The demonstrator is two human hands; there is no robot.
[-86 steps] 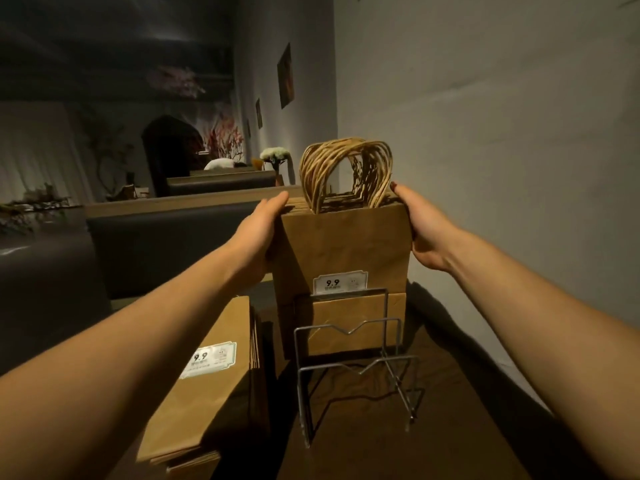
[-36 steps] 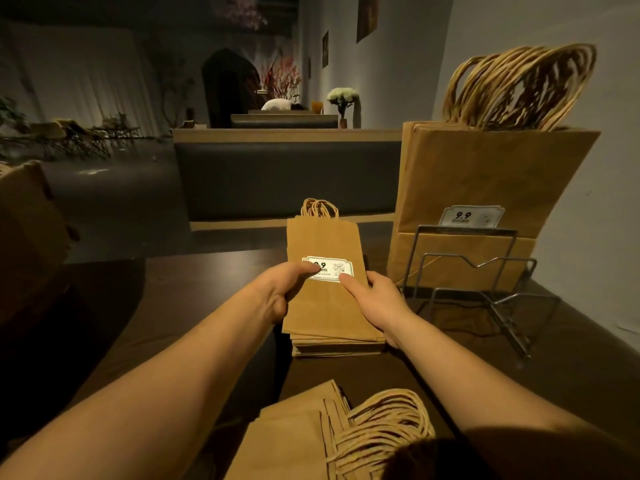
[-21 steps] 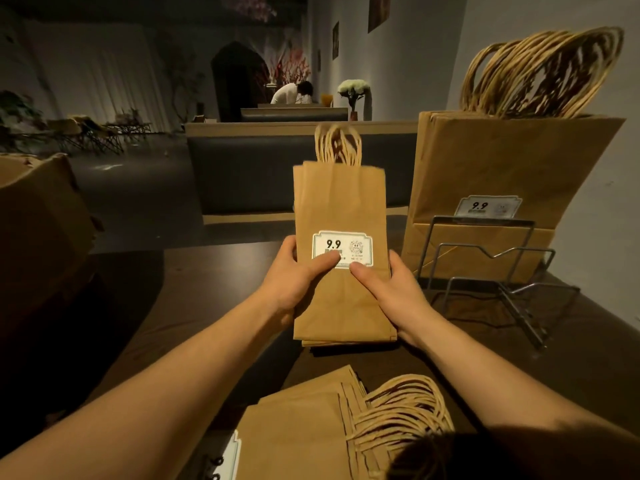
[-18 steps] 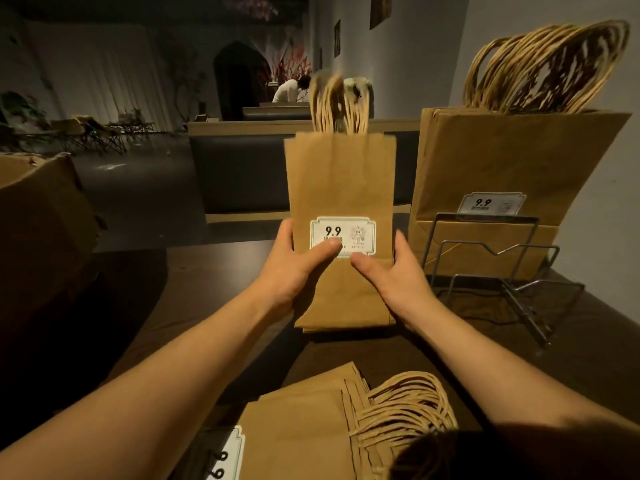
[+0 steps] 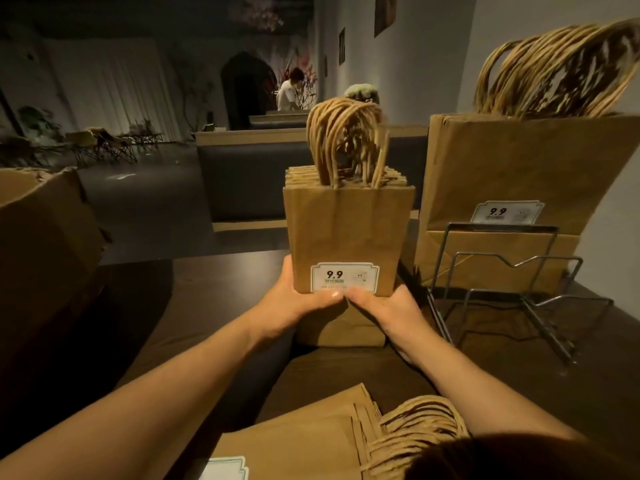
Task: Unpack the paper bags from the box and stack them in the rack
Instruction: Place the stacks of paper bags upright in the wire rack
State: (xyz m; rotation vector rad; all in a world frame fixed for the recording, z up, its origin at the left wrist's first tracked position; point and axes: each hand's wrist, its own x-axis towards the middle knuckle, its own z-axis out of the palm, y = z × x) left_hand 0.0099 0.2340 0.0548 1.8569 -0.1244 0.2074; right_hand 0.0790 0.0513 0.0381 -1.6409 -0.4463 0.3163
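Dim dining room lay behind a dark table [image 5: 214, 306], with a person bent over a far counter.

Head view: both hands held a bundle of small bags [image 5: 348, 233] upright, its base apparently on the table. The left hand [image 5: 294, 301] and the right hand [image 5: 388, 306] curled round its lower sides, thumbs meeting under the 9.9 label [image 5: 344, 277]. The rack [image 5: 502, 271] stood just right of it, its back slot filled with big bags [image 5: 519, 174], the front slots bare. More bags [image 5: 311, 441] lay flat near the body; the box [image 5: 41, 244] sat at left.

By my judgement this was the carry step: the next move called for swinging the bundle right and lowering it into a front slot without snagging the wires.

Against 0.5 s earlier, the bundle had tipped fully upright, its top edges showing, and the hands had slid lower.
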